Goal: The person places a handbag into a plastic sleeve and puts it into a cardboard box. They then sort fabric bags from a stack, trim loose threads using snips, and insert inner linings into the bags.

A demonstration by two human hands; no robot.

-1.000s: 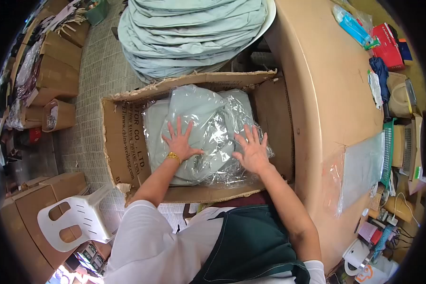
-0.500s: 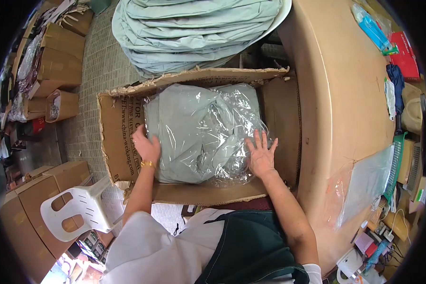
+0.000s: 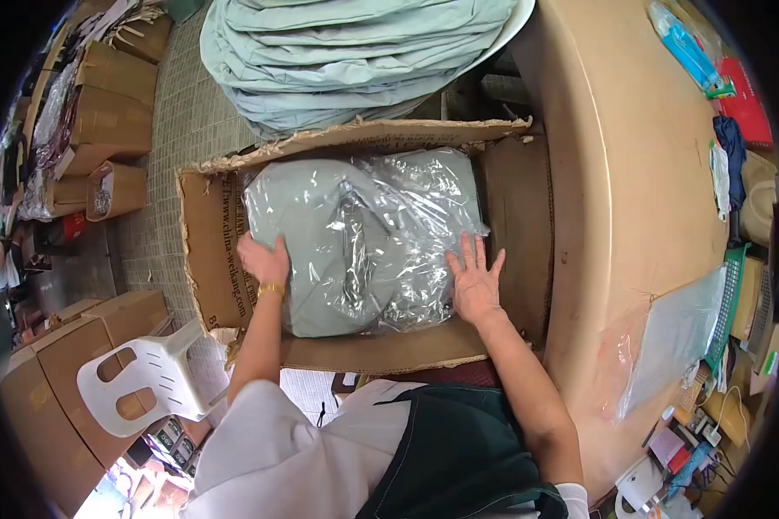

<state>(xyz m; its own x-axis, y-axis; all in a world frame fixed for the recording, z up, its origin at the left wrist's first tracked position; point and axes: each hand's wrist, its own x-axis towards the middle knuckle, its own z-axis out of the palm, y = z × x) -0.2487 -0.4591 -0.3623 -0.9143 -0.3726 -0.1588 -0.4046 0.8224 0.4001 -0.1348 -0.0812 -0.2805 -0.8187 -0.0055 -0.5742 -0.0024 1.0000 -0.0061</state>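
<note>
Grey-green cloth bundle (image 3: 312,251) in clear, glossy plastic film (image 3: 420,298), lying flat inside an open-topped brown cardboard carton (image 3: 517,233). The cloth appears smooth at left; the film is wrinkled and bright with reflections at right. A rumpled furrow runs down the middle. The carton's rim is ragged, its left inner wall bears dark printing, and a gap separates the bundle from the right wall.

A white plastic chair (image 3: 152,374) stood near brown cartons (image 3: 63,378) at lower left; a clear plastic sheet (image 3: 679,337) lay on the tan table (image 3: 658,173) at right, beside a green basket (image 3: 725,307), a red box (image 3: 747,105) farther up
</note>
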